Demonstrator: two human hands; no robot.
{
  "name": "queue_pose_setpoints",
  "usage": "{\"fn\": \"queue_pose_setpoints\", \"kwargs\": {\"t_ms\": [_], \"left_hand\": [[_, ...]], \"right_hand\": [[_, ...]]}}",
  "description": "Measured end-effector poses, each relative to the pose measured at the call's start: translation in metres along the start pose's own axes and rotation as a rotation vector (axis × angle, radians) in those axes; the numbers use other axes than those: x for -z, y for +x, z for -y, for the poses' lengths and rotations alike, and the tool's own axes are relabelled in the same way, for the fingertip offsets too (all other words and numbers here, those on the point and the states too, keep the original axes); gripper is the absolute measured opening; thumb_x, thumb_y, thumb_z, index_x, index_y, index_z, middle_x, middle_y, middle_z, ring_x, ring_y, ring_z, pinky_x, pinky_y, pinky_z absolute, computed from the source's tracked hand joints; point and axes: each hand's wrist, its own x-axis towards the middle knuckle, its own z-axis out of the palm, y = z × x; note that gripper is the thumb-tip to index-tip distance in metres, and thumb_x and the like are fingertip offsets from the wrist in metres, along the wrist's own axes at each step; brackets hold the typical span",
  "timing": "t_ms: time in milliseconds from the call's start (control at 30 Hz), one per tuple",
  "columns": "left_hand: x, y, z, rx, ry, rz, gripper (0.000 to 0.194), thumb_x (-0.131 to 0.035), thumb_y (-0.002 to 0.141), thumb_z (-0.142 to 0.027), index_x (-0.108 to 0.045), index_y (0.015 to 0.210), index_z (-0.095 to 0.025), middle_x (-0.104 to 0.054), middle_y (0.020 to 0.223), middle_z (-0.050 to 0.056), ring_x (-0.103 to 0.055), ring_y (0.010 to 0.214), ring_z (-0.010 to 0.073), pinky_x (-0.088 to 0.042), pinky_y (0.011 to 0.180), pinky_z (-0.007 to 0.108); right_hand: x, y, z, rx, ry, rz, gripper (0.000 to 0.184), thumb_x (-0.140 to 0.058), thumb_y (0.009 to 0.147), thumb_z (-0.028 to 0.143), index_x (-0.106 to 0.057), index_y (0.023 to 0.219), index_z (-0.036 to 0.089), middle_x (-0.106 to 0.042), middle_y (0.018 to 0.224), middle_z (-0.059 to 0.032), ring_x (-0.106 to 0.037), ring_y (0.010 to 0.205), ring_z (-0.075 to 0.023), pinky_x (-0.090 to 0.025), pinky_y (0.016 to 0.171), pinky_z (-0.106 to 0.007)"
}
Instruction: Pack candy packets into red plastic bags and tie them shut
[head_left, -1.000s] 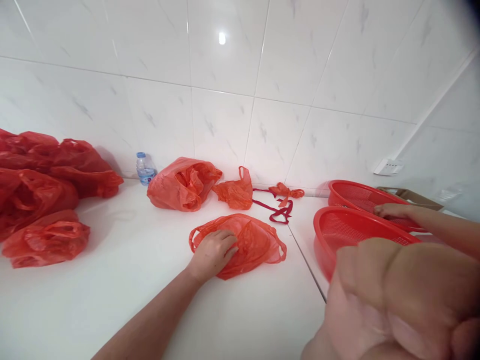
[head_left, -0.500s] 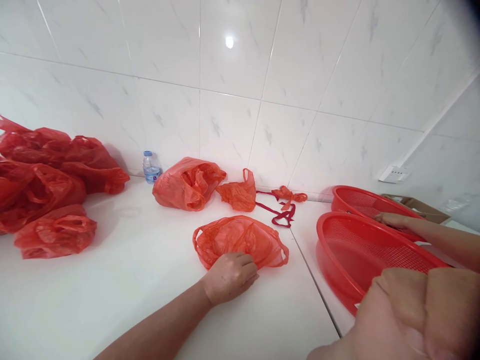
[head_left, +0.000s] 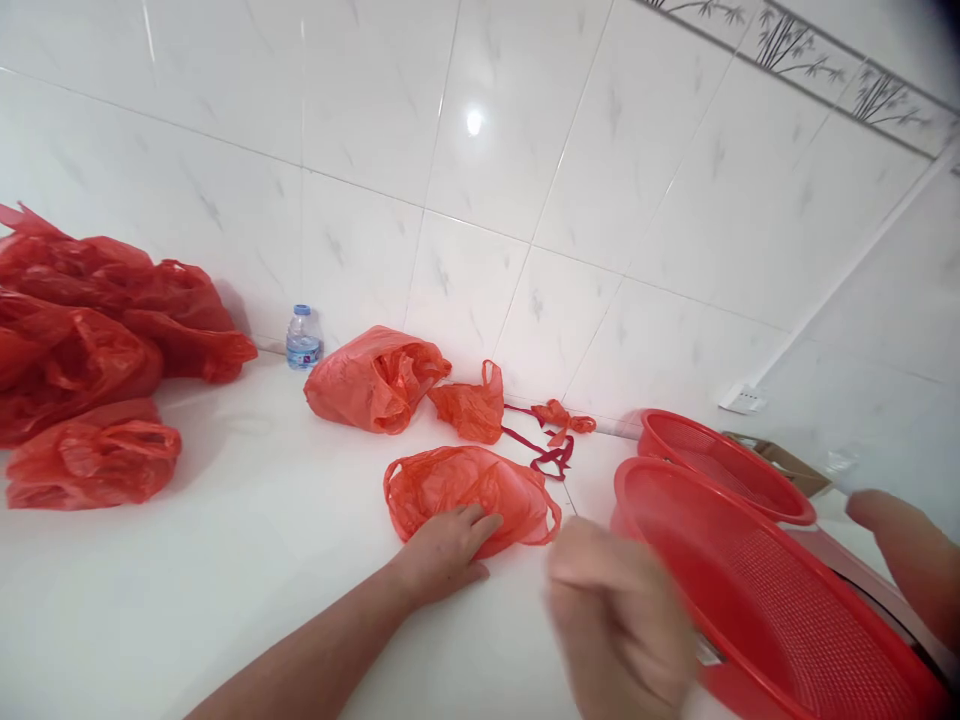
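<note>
Our left hand (head_left: 439, 555), half open, touches the thin red bag (head_left: 480, 480) left of the near basket (head_left: 694, 535). By that basket, our right hand (head_left: 622, 620) curls; blur hides any hold. Pushing hard could rip the bag.

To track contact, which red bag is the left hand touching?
The spread-open central bag; the left hand rests on its near edge, on no other.
</note>
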Motion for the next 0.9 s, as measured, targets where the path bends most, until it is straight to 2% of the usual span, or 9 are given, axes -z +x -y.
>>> {"fn": "queue_pose_setpoints", "kwargs": {"t_ms": [67,200,267,367,467,600,700,833,900], "left_hand": [[-0.002,0.001,0.004,0.005,0.004,-0.026,0.014,-0.051,0.082,-0.021,-0.057,0.095,-0.023,-0.059,0.088,0.004,-0.056,0.077,0.0197,-0.043,0.063,0.031],[0.000,0.002,0.010,-0.014,0.040,-0.006,0.020,-0.041,0.082,-0.009,-0.057,0.084,-0.021,-0.059,0.085,0.004,-0.055,0.071,0.0171,-0.041,0.058,0.027],[0.002,0.002,0.011,-0.014,0.040,0.006,0.023,-0.040,0.081,-0.007,-0.058,0.087,-0.020,-0.061,0.086,0.005,-0.057,0.074,0.0176,-0.042,0.059,0.026],[0.007,0.001,0.010,0.000,-0.009,0.033,0.022,-0.040,0.082,-0.010,-0.059,0.088,-0.020,-0.063,0.086,0.004,-0.059,0.077,0.0187,-0.044,0.063,0.027],[0.010,0.000,0.007,0.004,-0.078,0.040,0.017,-0.047,0.082,-0.021,-0.060,0.094,-0.022,-0.064,0.090,0.004,-0.060,0.082,0.0208,-0.045,0.067,0.029],[0.009,-0.001,0.007,0.015,-0.123,0.034,0.026,-0.051,0.079,-0.025,-0.058,0.104,-0.022,-0.064,0.096,0.005,-0.060,0.089,0.0230,-0.046,0.072,0.031],[0.006,-0.001,0.010,0.034,-0.143,0.034,0.030,-0.048,0.081,-0.025,-0.058,0.108,-0.023,-0.064,0.101,0.006,-0.059,0.093,0.0238,-0.046,0.077,0.033],[0.003,-0.002,0.014,0.037,-0.162,0.014,0.031,-0.045,0.082,-0.025,-0.058,0.110,-0.022,-0.064,0.104,0.006,-0.059,0.095,0.0242,-0.045,0.080,0.034],[0.002,-0.002,0.015,0.033,-0.166,0.008,0.030,-0.045,0.082,-0.023,-0.059,0.108,-0.023,-0.064,0.103,0.006,-0.059,0.093,0.0237,-0.046,0.078,0.033]], "right_hand": [[-0.021,-0.009,-0.009,-0.004,-0.042,0.062,0.017,-0.047,0.090,0.025,-0.057,0.078,0.020,-0.055,0.064,0.0021,-0.051,0.057,-0.0098,-0.044,0.053,-0.021],[-0.027,-0.051,-0.046,-0.210,-0.211,0.174,0.020,-0.041,0.092,0.022,-0.060,0.085,0.022,-0.059,0.074,-0.0008,-0.056,0.064,-0.0118,-0.046,0.058,-0.022],[-0.011,-0.076,-0.064,-0.261,-0.322,0.098,0.019,-0.042,0.091,0.024,-0.061,0.092,0.022,-0.061,0.090,-0.0050,-0.060,0.079,-0.0148,-0.050,0.068,-0.025],[0.020,-0.108,-0.078,-0.183,-0.606,-0.032,0.018,-0.048,0.088,0.027,-0.063,0.097,0.022,-0.057,0.109,-0.0106,-0.058,0.099,-0.0222,-0.049,0.082,-0.036],[0.043,-0.130,-0.078,-0.154,-0.846,-0.070,0.022,-0.049,0.087,0.031,-0.064,0.100,0.021,-0.054,0.118,-0.0139,-0.054,0.106,-0.0286,-0.046,0.086,-0.046],[0.063,-0.150,-0.077,-0.265,-1.084,-0.085,0.038,-0.041,0.090,0.037,-0.058,0.117,0.016,-0.052,0.124,-0.0178,-0.048,0.114,-0.0344,-0.041,0.089,-0.051],[0.078,-0.165,-0.080,-0.309,-1.171,-0.037,0.045,-0.038,0.091,0.040,-0.053,0.125,0.014,-0.060,0.113,-0.0162,-0.053,0.108,-0.0329,-0.039,0.088,-0.050],[0.101,-0.185,-0.081,-0.345,-1.188,0.018,0.037,-0.042,0.091,0.036,-0.058,0.121,0.020,-0.065,0.085,-0.0081,-0.059,0.078,-0.0230,-0.041,0.076,-0.039],[0.112,-0.194,-0.078,-0.344,-1.200,0.019,0.034,-0.043,0.091,0.033,-0.060,0.118,0.021,-0.065,0.082,-0.0069,-0.059,0.074,-0.0210,-0.040,0.072,-0.036]]}}
